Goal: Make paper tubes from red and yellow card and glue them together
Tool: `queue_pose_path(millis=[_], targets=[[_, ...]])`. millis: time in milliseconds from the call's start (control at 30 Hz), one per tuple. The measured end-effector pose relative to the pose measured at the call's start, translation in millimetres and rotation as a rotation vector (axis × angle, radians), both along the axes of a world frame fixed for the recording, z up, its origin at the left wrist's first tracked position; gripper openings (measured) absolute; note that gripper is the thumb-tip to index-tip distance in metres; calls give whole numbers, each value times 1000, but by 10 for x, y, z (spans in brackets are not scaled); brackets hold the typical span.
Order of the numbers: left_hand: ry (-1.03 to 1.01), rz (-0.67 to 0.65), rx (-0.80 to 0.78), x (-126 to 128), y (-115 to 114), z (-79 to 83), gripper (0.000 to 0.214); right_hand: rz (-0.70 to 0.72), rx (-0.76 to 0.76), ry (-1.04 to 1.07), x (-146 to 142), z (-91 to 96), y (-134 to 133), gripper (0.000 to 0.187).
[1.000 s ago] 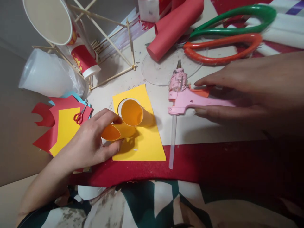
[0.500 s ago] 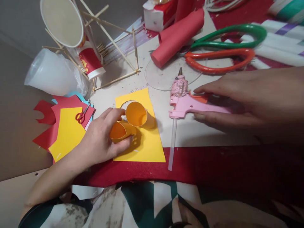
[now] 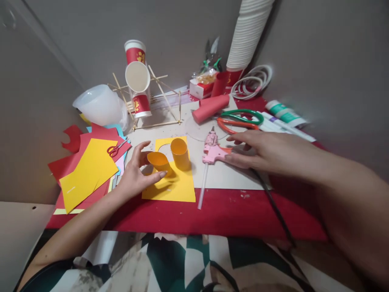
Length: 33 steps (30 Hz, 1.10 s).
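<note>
On a yellow paper sheet [image 3: 179,190] stands a short orange-yellow paper tube [image 3: 180,156], upright. Beside it a second paper tube [image 3: 159,162] tilts toward my left hand [image 3: 135,170]. That hand curves around the tilted tube with thumb and fingers apart; its thumb lies close to the tube's lower side, and contact is unclear. A pink hot glue gun [image 3: 214,152] lies on the pale board, a clear glue stick [image 3: 203,188] sticking out of its back. My right hand [image 3: 252,148] reaches over the gun's handle, fingers spread, thumb near the grip.
Large scissors [image 3: 243,115] with green and orange handles lie beyond the gun, by a red paper roll [image 3: 211,108]. Back left are a stick frame [image 3: 161,123] with paper cups [image 3: 137,77] and a white plastic container [image 3: 99,105]. Small red scissors [image 3: 112,151] rest on coloured paper.
My view has pulled back and tipped up, showing more of the table and wall. The left hand's fingers have spread around the tilted tube. The right hand remains at the glue gun.
</note>
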<state>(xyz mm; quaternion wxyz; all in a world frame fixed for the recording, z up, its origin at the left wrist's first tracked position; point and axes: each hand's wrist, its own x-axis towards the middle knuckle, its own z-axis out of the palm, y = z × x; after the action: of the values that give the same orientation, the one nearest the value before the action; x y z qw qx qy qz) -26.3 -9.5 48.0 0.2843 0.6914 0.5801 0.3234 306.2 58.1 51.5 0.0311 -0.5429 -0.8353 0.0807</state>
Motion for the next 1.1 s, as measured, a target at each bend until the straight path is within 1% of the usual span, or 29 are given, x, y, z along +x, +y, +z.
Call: queue_pose_path(millis=[100, 167, 233, 300, 367, 467, 533, 600, 667, 800, 900, 1100], targets=[[-141, 62, -45, 102, -51, -94, 70, -19, 27, -21, -49, 150, -126, 65], [-215, 90, -29, 150, -66, -157, 67, 35, 134, 17, -112, 254, -246, 59], [-262, 106, 1, 181, -68, -213, 65, 153, 269, 104, -211, 343, -367, 54], [-269, 124, 43, 209, -62, -254, 63, 318, 405, 210, -361, 412, -464, 50], [-233, 151, 90, 243, -53, -279, 64, 466, 481, 289, -558, 462, -516, 46], [-137, 190, 158, 303, -42, -312, 63, 657, 508, 277, -878, 496, -485, 42], [-44, 215, 166, 337, -36, -344, 57, 710, 472, 235, -1059, 489, -403, 47], [37, 245, 148, 358, -31, -386, 51, 699, 415, 183, -1198, 462, -305, 52], [68, 270, 133, 366, -26, -430, 47, 685, 366, 146, -1301, 422, -226, 54], [90, 278, 122, 366, -26, -483, 47, 670, 295, 71, -1425, 340, -197, 53], [103, 265, 108, 363, -33, -485, 51, 636, 288, 15, -1464, 296, -247, 52], [106, 234, 102, 355, -28, -482, 51, 576, 327, -27, -1476, 226, -288, 51]])
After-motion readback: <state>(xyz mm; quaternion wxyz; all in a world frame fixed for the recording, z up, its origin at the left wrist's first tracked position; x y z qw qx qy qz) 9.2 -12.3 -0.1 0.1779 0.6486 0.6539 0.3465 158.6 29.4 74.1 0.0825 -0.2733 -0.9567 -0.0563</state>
